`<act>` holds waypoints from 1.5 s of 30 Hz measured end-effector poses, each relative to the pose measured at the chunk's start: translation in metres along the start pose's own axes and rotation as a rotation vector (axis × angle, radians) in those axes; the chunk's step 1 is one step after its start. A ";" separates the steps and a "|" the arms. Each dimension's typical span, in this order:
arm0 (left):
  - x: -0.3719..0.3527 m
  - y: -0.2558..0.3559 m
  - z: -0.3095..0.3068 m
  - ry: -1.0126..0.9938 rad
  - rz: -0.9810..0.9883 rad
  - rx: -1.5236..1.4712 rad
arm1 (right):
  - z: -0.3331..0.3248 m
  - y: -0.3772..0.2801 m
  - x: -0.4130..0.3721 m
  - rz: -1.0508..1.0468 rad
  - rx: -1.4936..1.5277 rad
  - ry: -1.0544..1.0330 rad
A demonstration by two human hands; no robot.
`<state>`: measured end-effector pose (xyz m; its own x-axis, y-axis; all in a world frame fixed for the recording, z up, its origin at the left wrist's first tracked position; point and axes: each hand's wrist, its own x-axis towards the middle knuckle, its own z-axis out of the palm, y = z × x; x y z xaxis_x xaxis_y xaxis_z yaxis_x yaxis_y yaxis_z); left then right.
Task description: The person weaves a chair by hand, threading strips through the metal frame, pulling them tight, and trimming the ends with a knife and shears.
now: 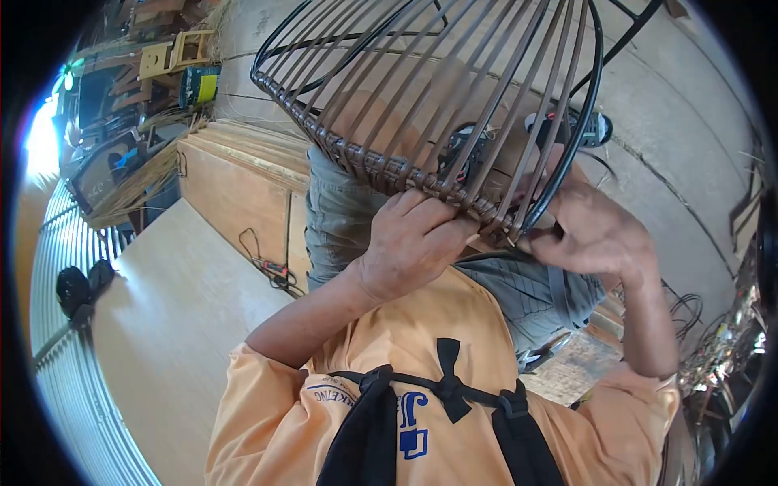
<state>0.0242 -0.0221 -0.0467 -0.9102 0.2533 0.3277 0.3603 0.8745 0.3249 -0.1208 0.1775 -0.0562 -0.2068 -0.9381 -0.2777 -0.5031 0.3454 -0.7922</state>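
A black metal frame (598, 49) strung with long brown rattan-like strips (381, 113) leans over my lap. Thicker wrapping of the same brown runs along its near edge (356, 154). My left hand (413, 239) is closed on that wrapped edge, near its middle, with the fingers curled and the thumb side toward the right corner. At the right corner, my right hand (596, 219) has its thumb in front and its fingers bent in behind the black rod. Its fingertips are partly hidden by the strips, and I cannot tell what they pinch.
A wooden box (235, 198) and a pale board (186, 283) are at my left. A red-handled tool with a cord (274, 267) lies by the box. Dry fibre bundles (146, 186) and a green-yellow can (198, 86) stand farther off. Shoes (596, 130) show beyond the frame.
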 end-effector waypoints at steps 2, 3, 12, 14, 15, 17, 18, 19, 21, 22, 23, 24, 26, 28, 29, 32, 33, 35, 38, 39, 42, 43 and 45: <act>-0.002 -0.002 0.002 0.014 0.009 -0.001 | 0.002 -0.011 -0.016 -0.035 0.103 0.096; -0.004 -0.003 0.002 0.016 0.017 -0.003 | 0.011 -0.016 -0.017 0.007 0.031 0.192; -0.005 -0.003 0.000 0.055 0.038 -0.070 | 0.048 -0.045 -0.010 0.172 -0.114 0.650; -0.005 -0.002 -0.001 0.066 0.035 -0.064 | 0.052 -0.046 -0.010 0.145 -0.104 0.678; -0.005 -0.002 -0.002 0.076 0.036 -0.067 | 0.054 -0.051 -0.011 0.173 -0.148 0.718; -0.006 -0.002 -0.001 0.093 0.037 -0.069 | 0.067 -0.053 -0.011 0.191 -0.335 0.837; -0.007 -0.003 0.000 0.101 0.040 -0.070 | 0.072 -0.053 -0.011 0.199 -0.429 0.896; -0.008 -0.003 0.000 0.104 0.044 -0.074 | 0.075 -0.056 -0.012 0.206 -0.453 0.906; -0.008 -0.002 0.001 0.121 0.050 -0.060 | 0.081 -0.062 -0.014 0.220 -0.500 0.931; -0.007 -0.002 0.001 0.125 0.056 -0.053 | 0.083 -0.068 -0.016 0.176 -0.541 0.971; -0.008 -0.002 0.003 0.147 0.064 -0.071 | 0.082 -0.076 -0.019 0.129 -0.584 1.013; -0.008 -0.003 0.005 0.154 0.075 -0.074 | 0.078 -0.085 -0.022 0.077 -0.626 1.057; -0.008 -0.005 0.006 0.166 0.095 -0.072 | 0.060 -0.115 -0.062 0.297 -0.285 1.175; -0.008 -0.005 0.005 0.169 0.104 -0.065 | 0.036 -0.139 -0.120 0.253 -0.126 1.409; -0.008 -0.004 0.004 0.171 0.106 -0.064 | 0.024 -0.150 -0.153 0.156 -0.070 1.521; -0.009 -0.006 0.006 0.220 0.129 -0.064 | -0.015 -0.168 -0.246 -0.259 0.143 1.662; -0.011 -0.004 0.004 0.214 0.127 -0.060 | -0.023 -0.166 -0.266 -0.371 0.234 1.646; -0.011 -0.004 0.003 0.220 0.126 -0.046 | -0.024 -0.143 -0.283 -0.493 0.419 1.560; -0.018 -0.008 0.008 0.185 0.130 -0.031 | 0.051 -0.101 -0.162 0.538 -0.208 1.619; -0.022 -0.009 0.008 0.155 0.146 -0.029 | 0.079 -0.096 -0.127 0.723 -0.235 1.237; -0.027 -0.016 0.012 0.148 0.203 -0.050 | 0.132 -0.097 -0.038 0.248 0.297 1.319; -0.027 -0.017 0.011 0.129 0.217 -0.051 | 0.136 -0.105 -0.020 0.155 0.390 1.402; -0.027 -0.020 0.011 0.109 0.232 -0.041 | 0.137 -0.106 -0.013 0.104 0.600 1.570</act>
<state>0.0396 -0.0418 -0.0720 -0.7758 0.3965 0.4909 0.5665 0.7803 0.2651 0.0501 0.1494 -0.0426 -0.9795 0.1445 0.1407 -0.1428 -0.0042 -0.9897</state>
